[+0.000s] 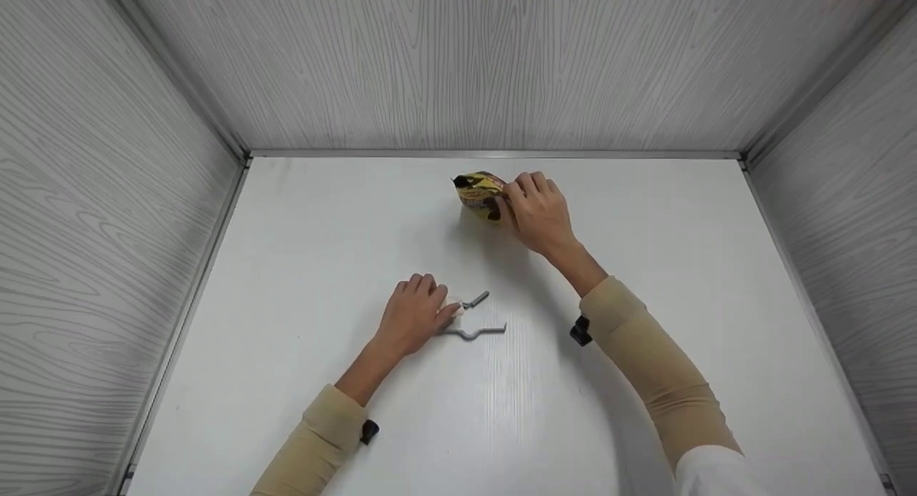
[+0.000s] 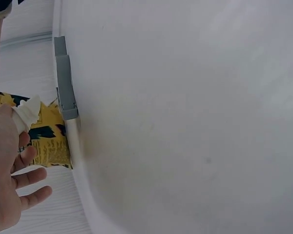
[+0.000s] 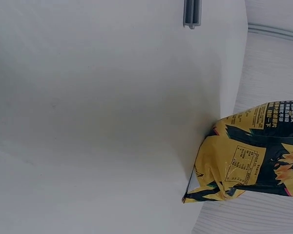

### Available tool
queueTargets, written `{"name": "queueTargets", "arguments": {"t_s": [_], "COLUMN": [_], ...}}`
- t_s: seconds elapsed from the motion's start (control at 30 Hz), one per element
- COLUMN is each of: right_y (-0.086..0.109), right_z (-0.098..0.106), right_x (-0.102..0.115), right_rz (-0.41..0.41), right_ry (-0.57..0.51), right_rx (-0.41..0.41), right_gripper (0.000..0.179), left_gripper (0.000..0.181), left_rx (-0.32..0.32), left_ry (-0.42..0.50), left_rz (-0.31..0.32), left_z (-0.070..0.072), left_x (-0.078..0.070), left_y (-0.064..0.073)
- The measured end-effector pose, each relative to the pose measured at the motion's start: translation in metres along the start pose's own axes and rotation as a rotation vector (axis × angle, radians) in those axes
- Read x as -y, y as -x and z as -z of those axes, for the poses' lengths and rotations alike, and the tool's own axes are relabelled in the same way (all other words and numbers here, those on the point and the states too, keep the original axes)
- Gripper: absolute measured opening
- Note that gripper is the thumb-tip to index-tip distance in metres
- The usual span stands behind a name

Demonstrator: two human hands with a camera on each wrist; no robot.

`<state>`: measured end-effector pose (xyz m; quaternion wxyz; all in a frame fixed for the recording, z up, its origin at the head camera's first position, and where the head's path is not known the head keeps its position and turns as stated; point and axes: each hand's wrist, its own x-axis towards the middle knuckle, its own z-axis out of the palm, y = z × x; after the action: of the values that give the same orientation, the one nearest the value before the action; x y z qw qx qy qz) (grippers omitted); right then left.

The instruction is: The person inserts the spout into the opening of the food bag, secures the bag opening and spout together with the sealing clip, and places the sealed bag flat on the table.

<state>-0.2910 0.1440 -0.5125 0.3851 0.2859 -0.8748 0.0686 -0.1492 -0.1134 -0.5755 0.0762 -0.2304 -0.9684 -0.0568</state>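
Note:
My left hand (image 1: 414, 315) is low over the table and pinches a small white piece with a ragged edge (image 2: 27, 114) between thumb and forefinger, the other fingers spread loosely. Much of that piece is hidden by the hand in the head view. Close by lie a short grey strip (image 1: 478, 299) and a grey strip with a bend in its middle (image 1: 471, 333). Farther back, my right hand (image 1: 541, 213) grips a yellow and black printed snack bag (image 1: 478, 195) by its right side. The bag's creased lower corner (image 3: 219, 187) shows in the right wrist view.
A white table (image 1: 322, 231) is enclosed by grey wood-grain panels at the back (image 1: 458, 66), left (image 1: 93, 231) and right (image 1: 852, 195). Metal edging (image 1: 494, 153) runs along the table's far side. Black devices sit under both forearms.

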Motion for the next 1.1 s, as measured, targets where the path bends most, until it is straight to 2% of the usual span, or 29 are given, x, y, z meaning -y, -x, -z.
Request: {"name": "queueTargets", "arguments": {"t_s": [0.4, 0.73, 1.1], "right_y": [0.006, 0.015, 0.016], "right_z": [0.008, 0.017, 0.023], "right_x": [-0.005, -0.01, -0.011], "right_rz": [0.021, 0.043, 0.081], "right_ry": [0.009, 0.02, 0.042], "right_rx": [-0.021, 0.008, -0.028], "right_gripper": [0.02, 0.019, 0.016], "left_gripper": [0.045, 0.043, 0.045], "left_rx": [-0.003, -0.025, 0.055], "left_ry": [-0.021, -0.047, -0.006], "left_rz": [-0.006, -0.017, 0.008], "left_z": [0.003, 0.005, 0.01], "left_x": [0.001, 0.001, 0.001], "left_y": [-0.002, -0.004, -0.005]}}
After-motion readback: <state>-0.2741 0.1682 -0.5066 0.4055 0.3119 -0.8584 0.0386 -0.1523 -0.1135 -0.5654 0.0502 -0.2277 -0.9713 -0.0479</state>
